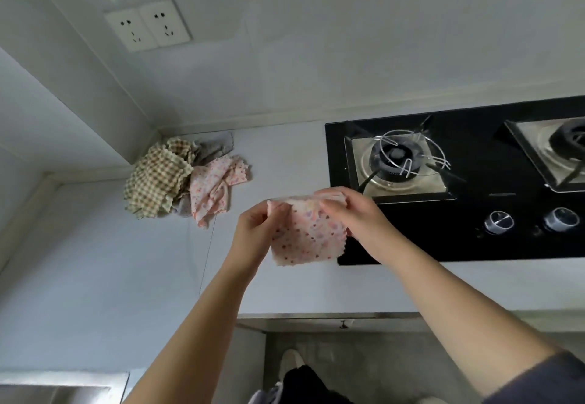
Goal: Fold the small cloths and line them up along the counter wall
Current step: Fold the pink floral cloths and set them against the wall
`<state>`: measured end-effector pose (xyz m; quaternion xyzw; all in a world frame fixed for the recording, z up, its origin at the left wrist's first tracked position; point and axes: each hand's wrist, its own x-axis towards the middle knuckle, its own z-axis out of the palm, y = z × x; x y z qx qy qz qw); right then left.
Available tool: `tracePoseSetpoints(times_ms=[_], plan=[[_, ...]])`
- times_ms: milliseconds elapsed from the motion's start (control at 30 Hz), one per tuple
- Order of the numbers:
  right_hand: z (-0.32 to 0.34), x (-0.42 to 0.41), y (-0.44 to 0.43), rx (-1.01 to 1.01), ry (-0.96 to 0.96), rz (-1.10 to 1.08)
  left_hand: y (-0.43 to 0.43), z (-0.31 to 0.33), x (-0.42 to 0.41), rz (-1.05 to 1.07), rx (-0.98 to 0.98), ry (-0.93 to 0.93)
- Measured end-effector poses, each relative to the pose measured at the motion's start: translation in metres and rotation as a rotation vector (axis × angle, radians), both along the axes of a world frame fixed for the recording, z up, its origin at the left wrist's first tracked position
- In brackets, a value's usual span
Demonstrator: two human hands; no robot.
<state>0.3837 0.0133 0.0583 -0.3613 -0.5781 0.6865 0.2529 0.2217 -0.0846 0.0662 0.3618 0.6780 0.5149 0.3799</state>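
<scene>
Pink floral cloth (308,239) was held mid-air above the counter (95,261), beside the gas hob (459,245). Its top corners were pinched by left hand (256,226) & right hand (351,210). Corners needed to be matched flush, then crease pressed flat.

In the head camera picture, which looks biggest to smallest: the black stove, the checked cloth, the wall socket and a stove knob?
Largest: black stove.
Next: checked cloth and wall socket look about alike, so unranked.
Smallest: left stove knob.
</scene>
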Motion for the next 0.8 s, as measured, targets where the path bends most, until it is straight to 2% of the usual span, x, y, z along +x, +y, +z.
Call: tracePoseSetpoints(times_ms=[100, 300, 467, 800], plan=[[0.022, 0.047, 0.011, 0.156, -0.031, 0.002, 0.006, 0.020, 0.036, -0.038, 0.067, 0.044], [0.052, 0.158, 0.022, 0.344, -0.092, 0.041, 0.015, 0.039, 0.139, -0.098, 0.163, 0.051], [0.066, 0.235, 0.036, 0.364, -0.134, 0.040, 0.037, 0.044, 0.214, -0.097, 0.169, -0.032], [0.080, 0.371, 0.094, 0.329, -0.098, -0.189, 0.134, 0.062, 0.344, -0.247, 0.170, -0.074]])
